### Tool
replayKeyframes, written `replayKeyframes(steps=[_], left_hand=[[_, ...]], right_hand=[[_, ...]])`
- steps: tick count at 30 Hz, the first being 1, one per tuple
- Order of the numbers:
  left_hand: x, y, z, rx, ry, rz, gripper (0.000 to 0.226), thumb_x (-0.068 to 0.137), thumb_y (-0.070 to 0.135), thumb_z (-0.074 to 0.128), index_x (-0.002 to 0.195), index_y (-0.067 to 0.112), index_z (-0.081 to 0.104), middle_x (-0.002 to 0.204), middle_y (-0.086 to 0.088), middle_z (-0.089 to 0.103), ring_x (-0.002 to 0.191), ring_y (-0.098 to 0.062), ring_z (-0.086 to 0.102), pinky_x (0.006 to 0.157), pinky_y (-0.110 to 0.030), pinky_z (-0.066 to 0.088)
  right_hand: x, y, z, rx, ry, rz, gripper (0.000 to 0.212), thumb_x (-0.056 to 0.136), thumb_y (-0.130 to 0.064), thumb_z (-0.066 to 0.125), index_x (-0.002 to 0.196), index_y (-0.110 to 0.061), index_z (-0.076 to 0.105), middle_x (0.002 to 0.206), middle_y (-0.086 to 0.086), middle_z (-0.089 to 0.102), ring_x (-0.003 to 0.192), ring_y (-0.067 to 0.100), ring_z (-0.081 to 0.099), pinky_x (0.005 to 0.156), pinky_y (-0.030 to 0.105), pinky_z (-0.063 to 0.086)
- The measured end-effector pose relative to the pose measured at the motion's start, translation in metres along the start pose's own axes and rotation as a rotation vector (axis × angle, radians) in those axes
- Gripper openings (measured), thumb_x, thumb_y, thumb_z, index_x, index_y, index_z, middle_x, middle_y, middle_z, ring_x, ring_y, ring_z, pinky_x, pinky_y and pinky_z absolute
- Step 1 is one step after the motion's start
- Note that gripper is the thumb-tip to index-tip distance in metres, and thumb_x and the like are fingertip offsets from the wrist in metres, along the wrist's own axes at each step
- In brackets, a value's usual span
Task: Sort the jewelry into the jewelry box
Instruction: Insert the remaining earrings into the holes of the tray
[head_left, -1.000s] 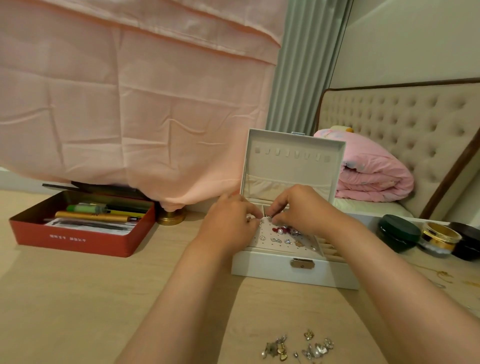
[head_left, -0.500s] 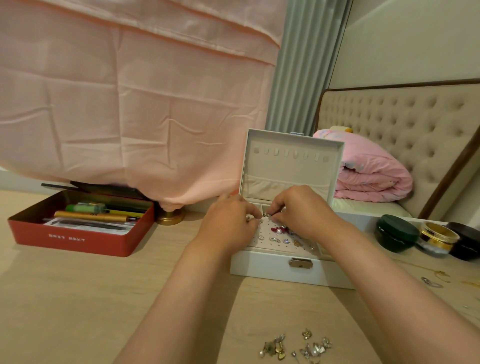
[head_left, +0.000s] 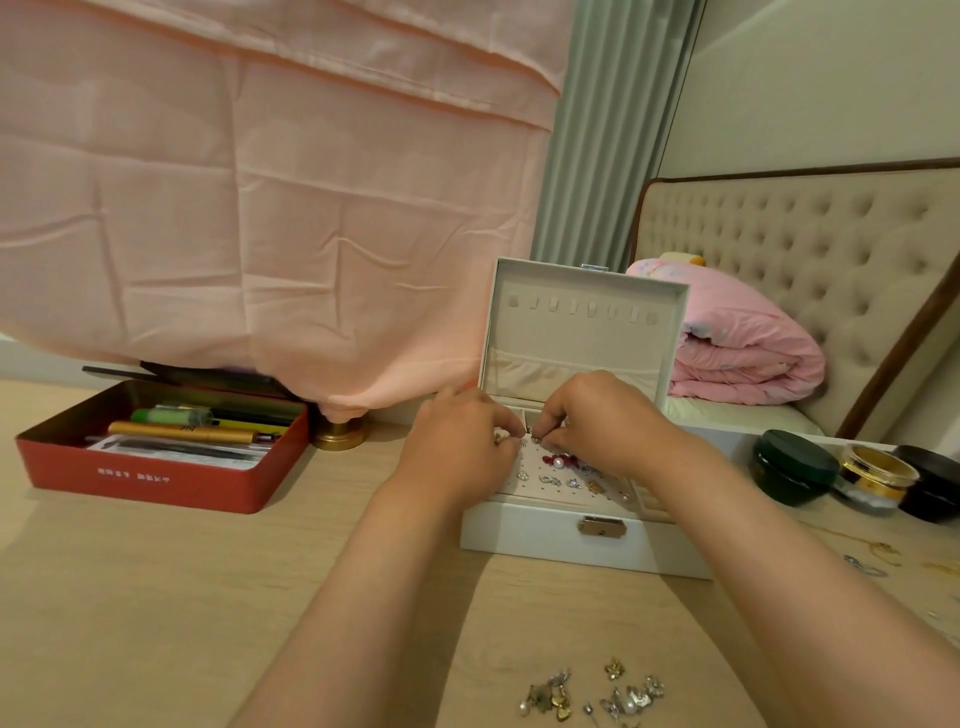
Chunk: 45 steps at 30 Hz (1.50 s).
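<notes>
Pinching with both hands, the person works over the open box (head_left: 545, 538) on the table (head_left: 156, 597). The left hand (head_left: 462, 452) and the right hand (head_left: 602, 421) both have their fingers curled, and the fingertips (head_left: 519, 430) nearly meet above the far left corner of the holed panel (head_left: 530, 488) inside the box. Between the tips sits a small silver earring (head_left: 535, 439). Both hands grip it there, but the piece is too small to tell which part each hand holds. Just under the right fingers, a red piece with a pearl (head_left: 557, 461) lies on the panel. A little nearer to the person than the fingers, a row of studs (head_left: 550, 479) is set into the holes. Behind the fingers the lid (head_left: 587, 322) stands upright, and in front of them, on the outer wall of the box, is the latch (head_left: 601, 526). Well apart from the fingers, close to the person and between the two forearms, a loose pile (head_left: 592, 693) of small jewelry lies on the table. To the left of the fingers is a red tin (head_left: 156, 486) holding pens. To the right of them stand a green jar (head_left: 792, 465), a gold bangle (head_left: 878, 470) and a black jar (head_left: 935, 486), touching one another. A pink cloth (head_left: 260, 208) hangs behind the tin.
</notes>
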<state>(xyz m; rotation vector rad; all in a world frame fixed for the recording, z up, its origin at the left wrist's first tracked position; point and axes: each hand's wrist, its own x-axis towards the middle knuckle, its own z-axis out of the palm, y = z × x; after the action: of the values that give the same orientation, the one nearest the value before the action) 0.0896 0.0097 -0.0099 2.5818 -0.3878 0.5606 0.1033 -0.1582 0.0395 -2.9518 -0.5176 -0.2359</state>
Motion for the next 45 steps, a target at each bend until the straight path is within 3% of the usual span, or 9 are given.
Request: replayKeyframes(steps=[8, 13, 17, 20, 25, 29, 34, 40, 45], left_hand=[[0.001, 0.004, 0.003, 0.035, 0.015, 0.07, 0.029, 0.092, 0.042, 0.055, 0.118, 0.04, 0.068, 0.12, 0.012, 0.057, 0.119, -0.015, 0.036, 0.102, -0.032, 0.027], [0.0, 0.006, 0.001, 0.077, -0.012, 0.079, 0.031, 0.093, 0.046, 0.053, 0.118, 0.039, 0.068, 0.123, 0.012, 0.058, 0.122, -0.016, 0.037, 0.105, -0.034, 0.026], [0.0, 0.018, -0.009, 0.071, 0.023, 0.117, 0.029, 0.092, 0.045, 0.055, 0.116, 0.038, 0.069, 0.117, 0.011, 0.059, 0.114, -0.014, 0.04, 0.097, -0.031, 0.03], [-0.006, 0.035, -0.016, 0.061, 0.049, 0.181, 0.022, 0.09, 0.039, 0.057, 0.107, 0.035, 0.071, 0.104, 0.009, 0.062, 0.103, -0.015, 0.046, 0.09, -0.032, 0.038], [-0.037, 0.064, -0.024, 0.031, -0.034, 0.288, 0.014, 0.088, 0.034, 0.058, 0.095, 0.03, 0.069, 0.088, 0.01, 0.061, 0.092, -0.014, 0.054, 0.08, -0.033, 0.046], [-0.071, 0.07, -0.023, 0.001, -0.231, 0.236, 0.009, 0.087, 0.034, 0.056, 0.094, 0.034, 0.063, 0.084, 0.014, 0.061, 0.08, -0.007, 0.055, 0.068, -0.027, 0.045], [-0.11, 0.06, -0.01, -0.117, -0.381, 0.149, 0.011, 0.084, 0.037, 0.061, 0.094, 0.035, 0.065, 0.085, 0.016, 0.063, 0.08, -0.002, 0.058, 0.077, -0.03, 0.052], [-0.125, 0.052, 0.001, -0.188, -0.313, 0.21, 0.015, 0.083, 0.04, 0.066, 0.096, 0.037, 0.071, 0.09, 0.02, 0.061, 0.095, 0.001, 0.051, 0.087, -0.024, 0.045], [-0.126, 0.049, 0.004, -0.235, -0.246, 0.192, 0.016, 0.083, 0.04, 0.062, 0.095, 0.037, 0.071, 0.09, 0.021, 0.063, 0.096, 0.0, 0.051, 0.087, -0.022, 0.043]], right_hand=[[-0.004, -0.001, -0.004, 0.043, -0.028, 0.027, 0.026, 0.089, -0.017, 0.061, 0.093, -0.036, 0.079, 0.064, -0.024, 0.059, 0.071, 0.002, 0.058, 0.068, 0.026, 0.05], [-0.015, 0.006, -0.01, 0.149, 0.053, 0.052, 0.024, 0.092, -0.017, 0.06, 0.096, -0.033, 0.078, 0.104, -0.015, 0.074, 0.102, 0.01, 0.065, 0.092, 0.036, 0.054], [-0.042, 0.012, -0.026, 0.235, 0.136, 0.032, 0.022, 0.092, -0.019, 0.062, 0.091, -0.034, 0.078, 0.098, -0.017, 0.074, 0.088, 0.002, 0.063, 0.087, 0.032, 0.053], [-0.071, 0.009, -0.035, 0.262, 0.023, -0.015, 0.017, 0.091, -0.022, 0.066, 0.091, -0.033, 0.079, 0.091, -0.016, 0.074, 0.072, -0.005, 0.06, 0.078, 0.025, 0.052], [-0.116, 0.009, -0.034, 0.238, -0.324, -0.059, 0.013, 0.084, -0.024, 0.078, 0.094, -0.031, 0.08, 0.081, -0.021, 0.071, 0.071, -0.01, 0.061, 0.067, 0.008, 0.043], [-0.131, 0.01, -0.025, 0.268, -0.523, -0.009, 0.023, 0.077, -0.018, 0.086, 0.097, -0.027, 0.077, 0.085, -0.013, 0.075, 0.073, -0.004, 0.065, 0.071, 0.016, 0.047], [-0.141, 0.011, -0.009, 0.223, -0.569, 0.022, 0.027, 0.072, -0.019, 0.089, 0.095, -0.027, 0.077, 0.079, -0.018, 0.072, 0.078, 0.0, 0.067, 0.078, 0.024, 0.054], [-0.138, 0.011, -0.004, 0.201, -0.533, -0.017, 0.016, 0.08, -0.024, 0.083, 0.095, -0.03, 0.079, 0.09, -0.016, 0.074, 0.086, 0.002, 0.065, 0.083, 0.026, 0.054], [-0.139, 0.015, -0.007, 0.187, -0.546, -0.021, 0.027, 0.075, -0.028, 0.087, 0.1, -0.031, 0.077, 0.093, -0.016, 0.07, 0.089, 0.004, 0.065, 0.08, 0.023, 0.052]])
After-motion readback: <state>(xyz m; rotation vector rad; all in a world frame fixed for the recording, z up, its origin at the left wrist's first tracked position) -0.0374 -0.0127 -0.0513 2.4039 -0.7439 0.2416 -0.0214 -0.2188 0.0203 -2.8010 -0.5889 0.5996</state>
